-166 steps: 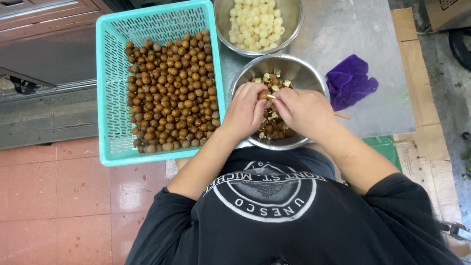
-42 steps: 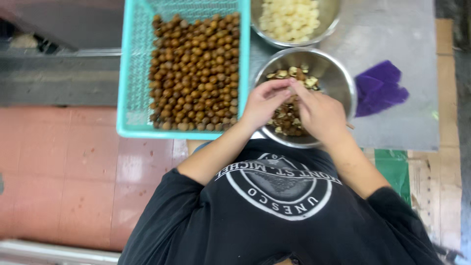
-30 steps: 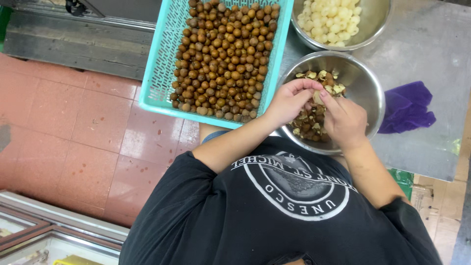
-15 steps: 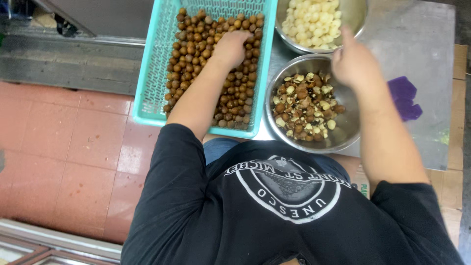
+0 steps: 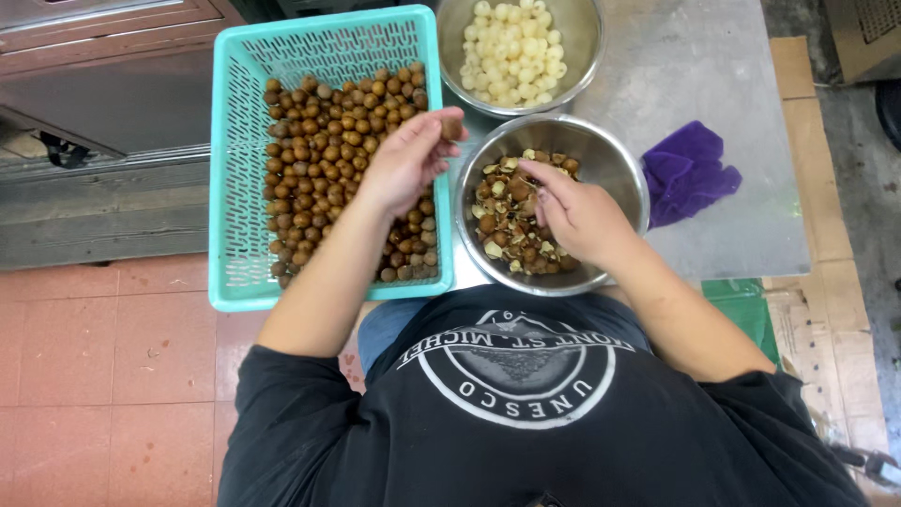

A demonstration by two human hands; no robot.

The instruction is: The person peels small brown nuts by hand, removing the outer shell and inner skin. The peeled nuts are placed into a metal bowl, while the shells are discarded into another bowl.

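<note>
A single head-worn camera looks almost straight down over the person's chest, whose dark printed shirt (image 5: pixel 507 413) fills the bottom of the frame. The view sits close above the work, with a turquoise basket (image 5: pixel 230 169) at upper left, two steel bowls (image 5: pixel 619 160) at upper centre, and a grey metal tabletop (image 5: pixel 694 75) at upper right. Red floor tiles (image 5: pixel 103 376) fill the lower left. No second view shares the scene.

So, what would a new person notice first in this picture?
Probably the turquoise basket full of small brown fruits at the left, with the left hand lifting one brown fruit over its edge. Beside it, the right hand rests in a steel bowl of brown shells; a second bowl above holds pale peeled fruits.
</note>
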